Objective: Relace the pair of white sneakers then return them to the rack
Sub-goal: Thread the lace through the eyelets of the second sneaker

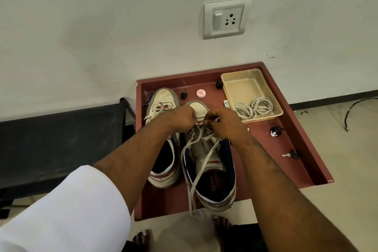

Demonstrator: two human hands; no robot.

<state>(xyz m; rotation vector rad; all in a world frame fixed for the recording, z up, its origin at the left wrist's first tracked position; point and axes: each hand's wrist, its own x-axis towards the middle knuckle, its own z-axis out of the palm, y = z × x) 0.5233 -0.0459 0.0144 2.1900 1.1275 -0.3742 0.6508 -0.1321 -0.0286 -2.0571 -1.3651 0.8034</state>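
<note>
Sneaker (212, 157) lace (196, 180) pinched by both hands.

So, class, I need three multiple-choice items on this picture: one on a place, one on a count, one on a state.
1. Where do the spare laces lie?
A. in the tub
B. on the floor
C. inside a sneaker

2. How many sneakers stand on the tray?
A. one
B. two
C. three

3. What are both hands doing?
A. resting open
B. lifting the tray
C. pinching the lace

Answers: 1 A, coils sit in the tub; 2 B, left sneaker and right sneaker; 3 C, left hand and right hand curl on the lace.
</note>
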